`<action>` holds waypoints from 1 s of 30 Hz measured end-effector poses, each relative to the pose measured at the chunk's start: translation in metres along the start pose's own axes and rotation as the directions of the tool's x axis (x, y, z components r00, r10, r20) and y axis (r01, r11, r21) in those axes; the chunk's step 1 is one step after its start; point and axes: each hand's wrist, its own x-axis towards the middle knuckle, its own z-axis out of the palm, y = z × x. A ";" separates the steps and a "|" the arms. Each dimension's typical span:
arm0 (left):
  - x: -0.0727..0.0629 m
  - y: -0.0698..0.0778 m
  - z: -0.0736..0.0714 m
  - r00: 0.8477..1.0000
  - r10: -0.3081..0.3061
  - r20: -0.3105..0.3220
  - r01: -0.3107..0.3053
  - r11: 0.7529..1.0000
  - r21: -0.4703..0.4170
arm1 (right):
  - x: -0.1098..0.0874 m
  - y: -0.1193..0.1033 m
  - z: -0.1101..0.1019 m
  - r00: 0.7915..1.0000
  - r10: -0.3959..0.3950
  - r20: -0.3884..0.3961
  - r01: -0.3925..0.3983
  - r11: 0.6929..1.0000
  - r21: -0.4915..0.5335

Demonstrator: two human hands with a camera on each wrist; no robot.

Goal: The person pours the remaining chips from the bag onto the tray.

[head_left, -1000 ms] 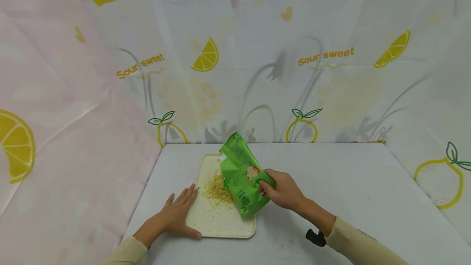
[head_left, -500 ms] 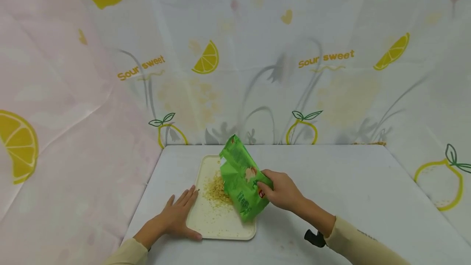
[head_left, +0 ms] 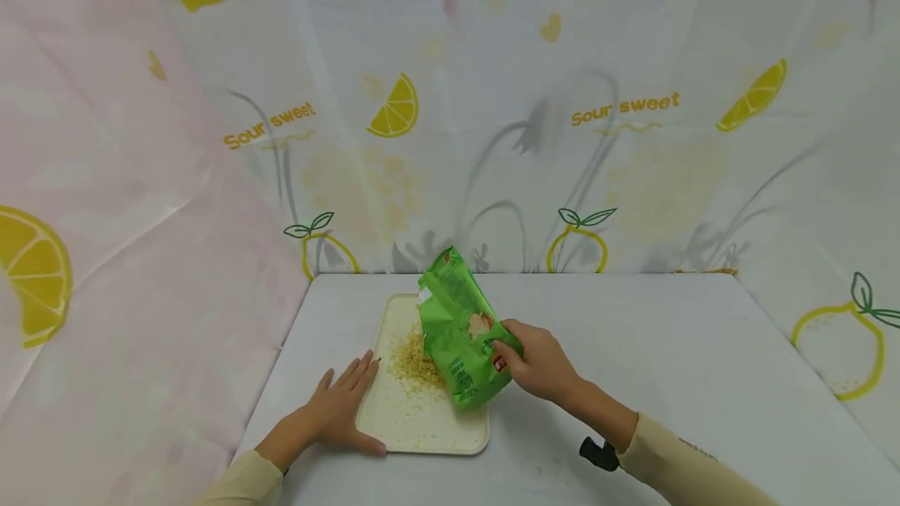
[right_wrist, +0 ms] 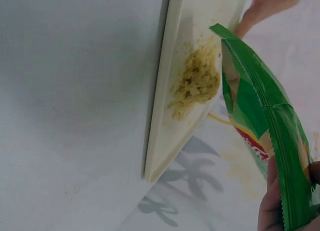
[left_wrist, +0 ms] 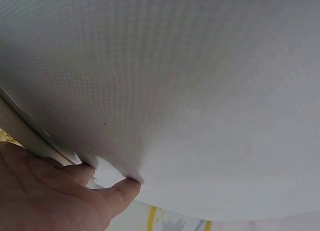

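My right hand (head_left: 537, 360) grips a green snack bag (head_left: 457, 334) by its right side, thumb on the front. The bag is tilted over a cream tray (head_left: 422, 432), its left edge toward a heap of yellowish crumbs (head_left: 415, 361) lying there. In the right wrist view the bag (right_wrist: 260, 106) shows its seam, and the crumb heap (right_wrist: 197, 83) lies on the tray (right_wrist: 165, 141). My left hand (head_left: 341, 408) rests with spread fingers at the tray's left edge. In the left wrist view the left hand's fingers (left_wrist: 122, 191) touch the white surface beside the tray.
A white-covered table (head_left: 633, 358) carries the tray. Behind it hangs a cloth (head_left: 492, 100) with lemon prints, and a pinkish cloth (head_left: 141, 256) hangs at the left. A black strap-like piece (head_left: 599, 454) sits under the right wrist.
The bag dips slightly, then lifts a little, staying over the tray in my right hand. My left hand keeps its place, and the crumb heap looks much the same.
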 end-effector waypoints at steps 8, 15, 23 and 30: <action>0.000 0.002 -0.002 1.000 -0.004 -0.001 0.004 1.000 -0.003 | 0.002 0.003 -0.004 0.990 -0.077 -0.117 0.075 0.997 -0.023; 0.000 0.002 -0.001 1.000 -0.010 -0.001 0.010 1.000 -0.002 | 0.009 -0.002 -0.008 0.999 -0.050 -0.003 0.050 0.998 -0.037; -0.002 0.003 0.002 1.000 0.001 -0.002 -0.001 1.000 -0.005 | 0.006 -0.001 -0.007 0.998 0.003 0.068 0.001 0.999 -0.053; -0.002 0.003 -0.002 1.000 -0.004 -0.003 0.004 1.000 -0.012 | 0.007 0.002 -0.009 0.994 -0.082 -0.077 0.080 0.996 -0.029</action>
